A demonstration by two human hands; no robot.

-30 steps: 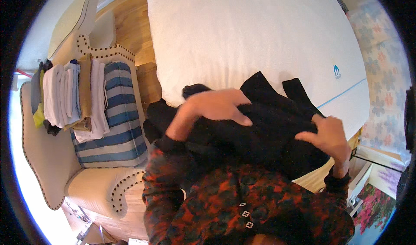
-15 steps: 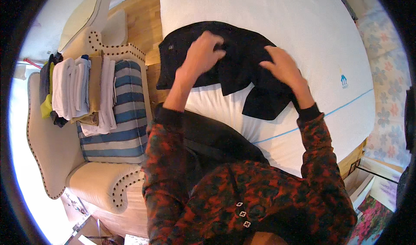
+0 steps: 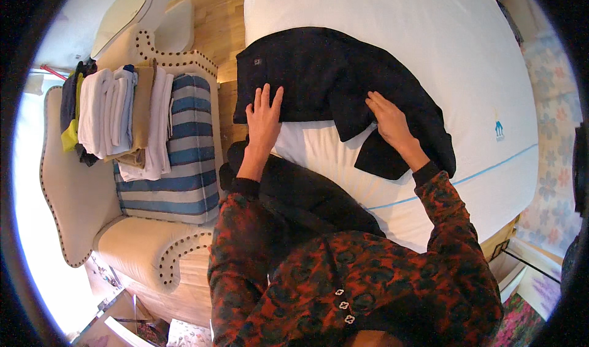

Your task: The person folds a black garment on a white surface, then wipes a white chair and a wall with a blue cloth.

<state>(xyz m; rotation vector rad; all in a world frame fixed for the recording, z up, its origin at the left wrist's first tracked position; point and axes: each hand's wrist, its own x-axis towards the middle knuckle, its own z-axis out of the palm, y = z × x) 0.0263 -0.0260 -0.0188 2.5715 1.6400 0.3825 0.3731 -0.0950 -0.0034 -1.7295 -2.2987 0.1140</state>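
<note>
Black garment point(image 3: 300, 71) (pants prob, can't swear to it) is lying flat-ish on the white bed point(image 3: 423, 34), bowed in a curve, wide end w/ a small label point(image 3: 257, 61) over on the person's left, two short ends poking out on the near side. Left hand point(image 3: 264, 123) is over the near edge of the wide end, fingers spread, nothing pinched afaict. Right hand point(image 3: 391, 125) is further along, by the gap btwn those two ends, fingers stretched out, no grip visible either. Both look like they're on the cloth, tho can't tell how hard they press.

Step-wise, imo this is the spread-n-smooth bit: cloth's down and mostly flat, but the right side bends round and the ends aren't lined up. Next move prob calls for flat palms to press it out, or fingertips under an edge for a proper hold, esp. on the right. Black on black, so folds are hard to read fwiw.

Off left, a beige armchair point(image 3: 70, 194) has a striped cushion point(image 3: 193, 151) w/ a row of folded clothes point(image 3: 98, 114) on it, well apart from both hands.
</note>
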